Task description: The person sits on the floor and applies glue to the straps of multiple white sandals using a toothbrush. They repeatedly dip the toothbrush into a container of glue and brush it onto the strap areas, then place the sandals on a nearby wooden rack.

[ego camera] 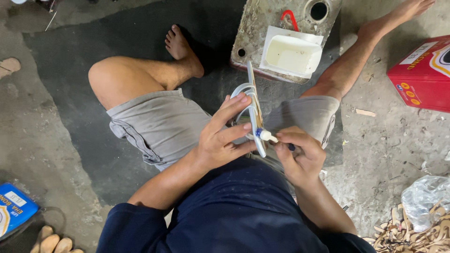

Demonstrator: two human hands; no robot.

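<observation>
While the left hand (220, 140) clamps a thin sandal sole (254, 112) edge-on to the camera, fingers wrapped over the near side and thumb pressed on the lower end, the right hand (300, 154) is closed around a small brush or applicator (268, 136) with a white tip. That tip touches the sole's edge just below the left fingertips. A dark handle end shows past the right thumb.

Pale straps (243, 91) loop out of the sole directly above the left-hand grip. The sole sits between both hands, over the lap, held upright and tilted slightly away from the body.

Just beyond the grip, past the top end of the sole: a white tub (291, 56) of pale liquid resting on a worn grey slab (255, 28) with a round hole and a red handle (290, 18). Further right of the right hand, well apart: a red box (422, 75) on the concrete floor (389, 145). Below-right of the right forearm: a clear plastic bag (426, 197) on a heap of tan cut pieces (412, 234). Far left of the left elbow: a blue box (14, 208) and a few tan soles (51, 243). Person sits on the floor, grey shorts, dark blue shirt, bare feet out either side of the slab.
</observation>
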